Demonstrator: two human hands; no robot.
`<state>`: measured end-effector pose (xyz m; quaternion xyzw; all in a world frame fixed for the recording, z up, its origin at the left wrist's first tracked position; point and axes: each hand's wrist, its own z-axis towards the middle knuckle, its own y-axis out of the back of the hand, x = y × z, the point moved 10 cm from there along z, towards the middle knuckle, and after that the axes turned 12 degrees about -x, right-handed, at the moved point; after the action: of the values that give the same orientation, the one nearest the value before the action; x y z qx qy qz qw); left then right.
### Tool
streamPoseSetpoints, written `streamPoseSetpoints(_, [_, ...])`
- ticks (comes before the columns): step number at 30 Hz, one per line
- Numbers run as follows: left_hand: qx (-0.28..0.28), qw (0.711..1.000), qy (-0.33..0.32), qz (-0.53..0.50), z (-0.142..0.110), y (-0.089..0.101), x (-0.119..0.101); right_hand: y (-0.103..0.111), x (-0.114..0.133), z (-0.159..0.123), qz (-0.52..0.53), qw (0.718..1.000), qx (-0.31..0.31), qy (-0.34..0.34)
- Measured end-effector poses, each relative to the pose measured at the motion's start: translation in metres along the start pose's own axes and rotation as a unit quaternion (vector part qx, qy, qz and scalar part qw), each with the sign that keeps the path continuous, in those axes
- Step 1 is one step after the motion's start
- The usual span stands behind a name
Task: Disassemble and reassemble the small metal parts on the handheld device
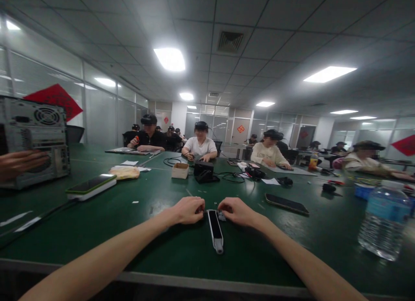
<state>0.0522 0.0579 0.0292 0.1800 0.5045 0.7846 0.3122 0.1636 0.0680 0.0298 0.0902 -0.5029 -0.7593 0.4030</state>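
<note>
A slim black-and-white device point(215, 229) lies lengthwise on the green table point(155, 249) in front of me. My left hand point(188, 210) is curled at its far end on the left side, fingers closed against that end. My right hand point(235, 210) is curled on the right side of the same end, pinching a small dark part point(221, 215) beside the device. Both forearms reach in from the near edge. What the fingertips hold is too small to make out.
A water bottle point(385, 221) stands at the right. A dark phone point(286, 204) lies beyond my right hand, a phone on a white case point(91, 186) at left. A computer case point(34, 141) stands far left with another person's hand point(19, 163) on it. Several people sit across the table.
</note>
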Motion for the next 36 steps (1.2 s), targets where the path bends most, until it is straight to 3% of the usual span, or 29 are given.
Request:
streamPoseSetpoints(17, [0.003,1.0,0.015,-0.006,0.001,-0.003,-0.001,-0.003,0.001,-0.001,0.024,0.999,0.029,-0.01])
streamPoseSetpoints(27, [0.014,0.999,0.023,-0.021,-0.001,-0.001,-0.001,-0.003,-0.006,-0.002,0.087,0.993,0.019,-0.072])
streamPoseSetpoints(36, [0.008,1.0,0.02,-0.02,-0.002,-0.001,0.0,0.001,0.006,0.001,0.013,1.0,0.009,-0.007])
